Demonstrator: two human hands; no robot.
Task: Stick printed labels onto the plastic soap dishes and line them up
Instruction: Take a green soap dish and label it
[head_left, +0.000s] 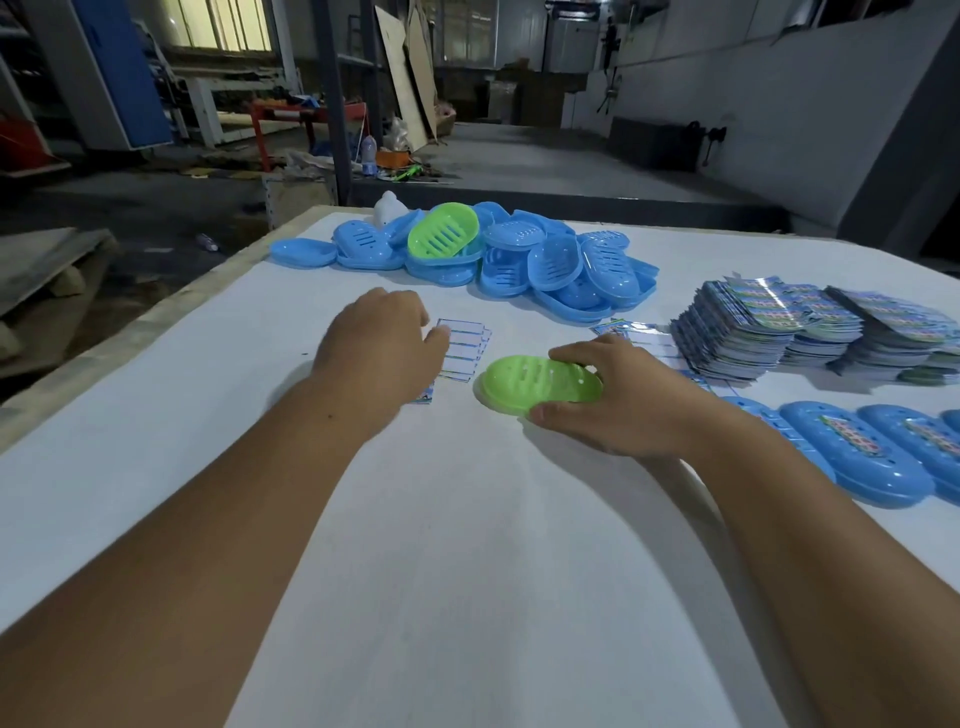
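At frame centre our right hand (618, 400) grips the green oval plastic soap dish (537, 385) between curled fingers and thumb, while our left hand's (376, 345) relaxed fingers rest on the printed label sheets (465, 345).

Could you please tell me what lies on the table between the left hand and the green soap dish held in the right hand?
A small fanned sheaf of label sheets, partly under the left hand, short of the green soap dish; head view.

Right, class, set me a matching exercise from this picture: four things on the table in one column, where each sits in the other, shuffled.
Things:
1. green soap dish
2. label stacks
3. unlabelled dish pile
4. labelled blue dishes

Places:
A. far middle of the table
B. row at the near right
C. under the right hand
D. far right, beyond that row

Pairs: 1-C, 2-D, 3-A, 4-B
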